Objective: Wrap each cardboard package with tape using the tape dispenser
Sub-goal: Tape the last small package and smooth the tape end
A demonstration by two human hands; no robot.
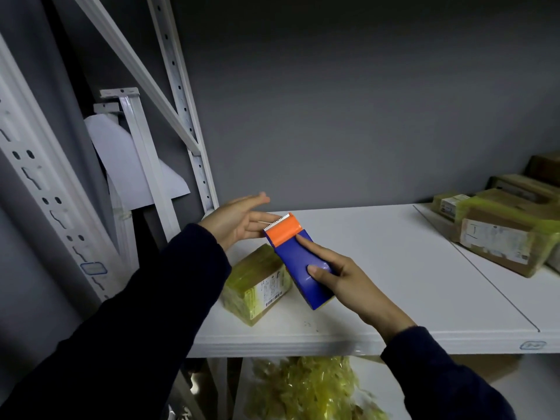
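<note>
My right hand (pixel 336 275) grips a blue tape dispenser (pixel 300 262) with an orange toothed head, held above the white shelf (pixel 394 283). My left hand (pixel 239 221) is open with straight fingers, its fingertips at the dispenser's toothed end. Below the dispenser, a small cardboard package (pixel 256 283) wrapped in yellowish tape, with a white barcode label, lies on the shelf near its left front edge.
Several more taped cardboard packages (pixel 500 234) are stacked at the shelf's right end. White metal rack uprights (pixel 181 95) stand at the left. A heap of crumpled yellow tape (pixel 309 389) lies on the level below. A grey wall is behind.
</note>
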